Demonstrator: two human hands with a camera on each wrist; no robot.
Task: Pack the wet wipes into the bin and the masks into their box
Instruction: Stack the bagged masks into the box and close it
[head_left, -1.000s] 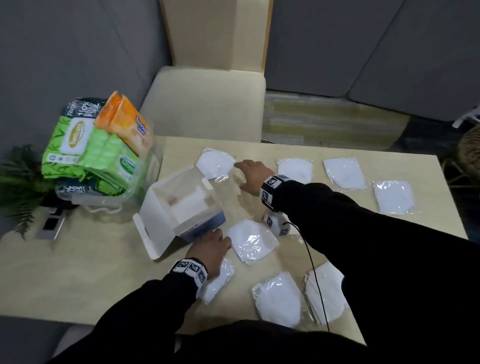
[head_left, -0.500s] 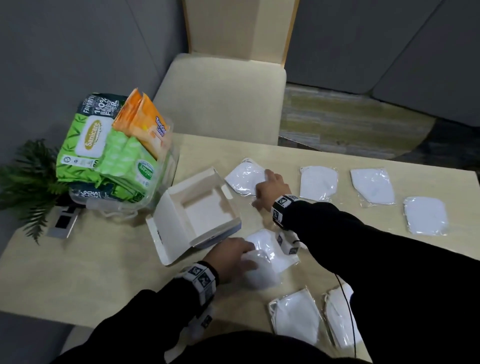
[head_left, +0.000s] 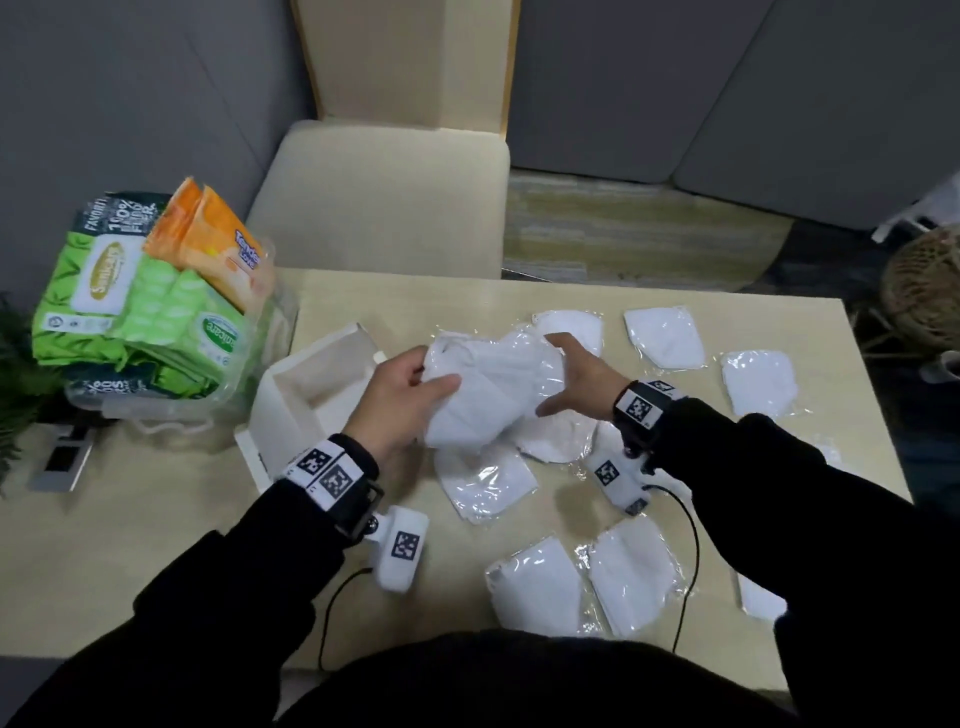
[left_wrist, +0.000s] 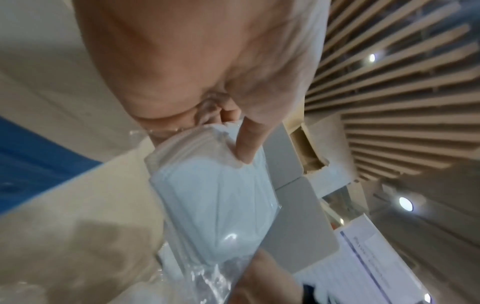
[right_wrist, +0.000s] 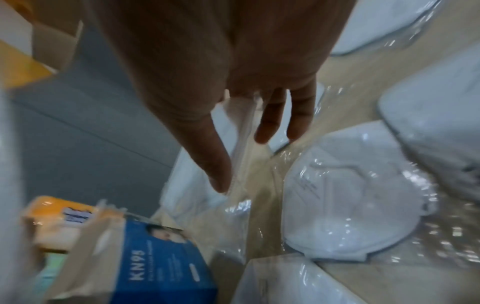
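My two hands hold a small stack of wrapped white masks (head_left: 488, 395) between them, above the table and just right of the open white mask box (head_left: 306, 400). My left hand (head_left: 431, 384) grips the stack's left end, with the thumb pressed on top of the masks (left_wrist: 215, 195). On the right end, my right hand (head_left: 558, 374) pinches the stack between fingers and thumb. Several loose wrapped masks (head_left: 535, 587) lie on the table. Green and orange wet wipe packs (head_left: 156, 322) fill the clear bin (head_left: 270, 358) at the left. The blue KN95 box (right_wrist: 161, 267) shows below my right hand (right_wrist: 246, 162).
A beige chair (head_left: 384, 197) stands behind the table (head_left: 156, 545). A plant (head_left: 15, 374) and a small grey device (head_left: 62, 457) sit at the left edge. A wicker basket (head_left: 924, 291) stands off the table at the right. More masks (head_left: 758, 379) lie at the far right.
My left hand lifted a mask from the table's front and my right hand brought one from the back. Both now meet on one stack beside the box.
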